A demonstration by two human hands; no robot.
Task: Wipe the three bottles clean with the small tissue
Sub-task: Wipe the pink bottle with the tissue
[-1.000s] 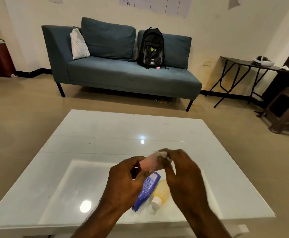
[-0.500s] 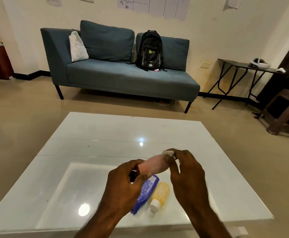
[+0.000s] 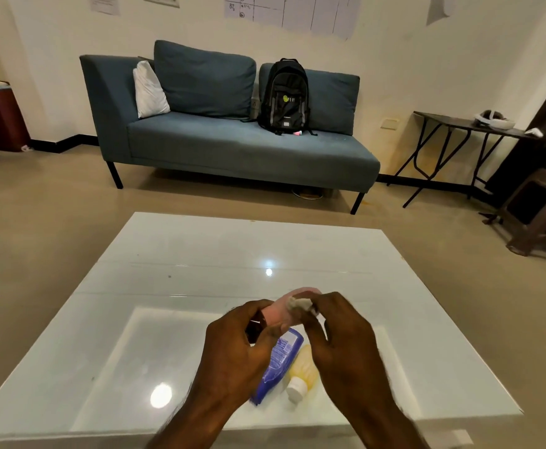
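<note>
My left hand point(image 3: 237, 346) grips the dark-capped end of a pink bottle point(image 3: 279, 314) and holds it above the white glass table point(image 3: 200, 254). My right hand point(image 3: 342, 335) pinches a small crumpled tissue point(image 3: 299, 305) against the bottle's upper side. Under my hands lie a blue bottle point(image 3: 279, 359) and a yellow bottle point(image 3: 302, 372) with a white cap, side by side on the table near its front edge. My hands hide part of both.
A blue sofa point(image 3: 226, 147) with a black backpack point(image 3: 284, 97) and a white pillow stands beyond the table. A dark folding table point(image 3: 459, 124) and a brown stool point(image 3: 543, 209) stand at the right.
The tissue has slid from the bottle's far end back along its body toward my left hand. The camera has tilted slightly, so the table sits lower in view.
</note>
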